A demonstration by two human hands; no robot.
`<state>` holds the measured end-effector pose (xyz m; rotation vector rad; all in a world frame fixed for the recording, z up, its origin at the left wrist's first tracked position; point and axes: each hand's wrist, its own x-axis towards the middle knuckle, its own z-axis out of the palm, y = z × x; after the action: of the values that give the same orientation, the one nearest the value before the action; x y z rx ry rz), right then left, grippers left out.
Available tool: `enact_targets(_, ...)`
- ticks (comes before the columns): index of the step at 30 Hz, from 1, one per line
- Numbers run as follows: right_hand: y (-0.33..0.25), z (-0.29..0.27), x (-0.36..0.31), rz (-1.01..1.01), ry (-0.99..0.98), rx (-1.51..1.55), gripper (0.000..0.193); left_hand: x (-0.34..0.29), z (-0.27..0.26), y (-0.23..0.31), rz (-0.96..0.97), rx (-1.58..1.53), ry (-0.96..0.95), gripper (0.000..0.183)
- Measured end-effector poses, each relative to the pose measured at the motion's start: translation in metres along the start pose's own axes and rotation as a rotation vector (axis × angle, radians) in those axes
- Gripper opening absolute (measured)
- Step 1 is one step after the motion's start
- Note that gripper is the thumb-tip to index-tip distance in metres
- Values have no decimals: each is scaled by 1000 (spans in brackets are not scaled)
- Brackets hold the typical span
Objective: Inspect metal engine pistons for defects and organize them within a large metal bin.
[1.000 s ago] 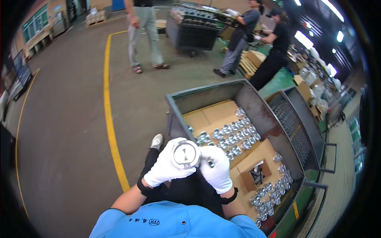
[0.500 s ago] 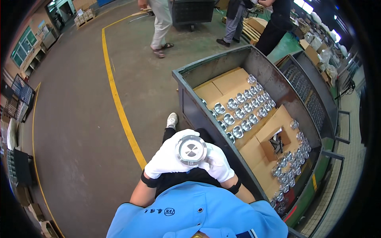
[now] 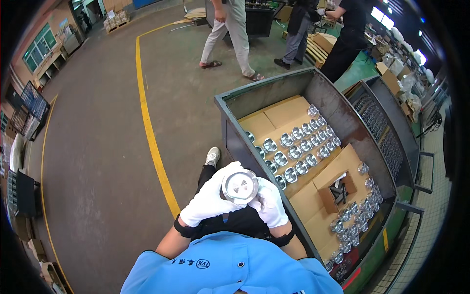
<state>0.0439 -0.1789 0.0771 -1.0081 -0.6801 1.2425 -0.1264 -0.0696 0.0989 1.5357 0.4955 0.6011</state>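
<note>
Left hand (image 3: 208, 198) clasps a round metal piece (image 3: 240, 187) — right hand (image 3: 270, 203) touches its edge, can't tell if pinching — bin (image 3: 269, 96) right of the grip

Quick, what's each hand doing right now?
Left hand: closed around a round silver metal part.
Right hand: partly curled at the part's right side; whether it grips too can't be told.

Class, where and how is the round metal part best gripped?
Probably by its curved side, coming from left and right: the round metal part turns its circular face up, and the left hand and right hand flank it.
</note>
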Motion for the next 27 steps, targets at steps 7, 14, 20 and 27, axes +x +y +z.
enact_targets(7, -6, -20, 8, -254, 56, -375, 36, 7, 6, 9, -123, -210, -69, 87)
enact_targets(14, -34, -2, 5, -324, 60, -508, 28, 11, 4, -15, -307, -867, -224, 85)
enact_targets(20, -53, 29, 11, -692, -32, -975, 36, 2, -3, -26, -118, -1168, -325, 106)
enact_targets(27, -45, 45, 14, -736, -11, -851, 39, -12, -9, -21, -69, -1197, -197, 108)
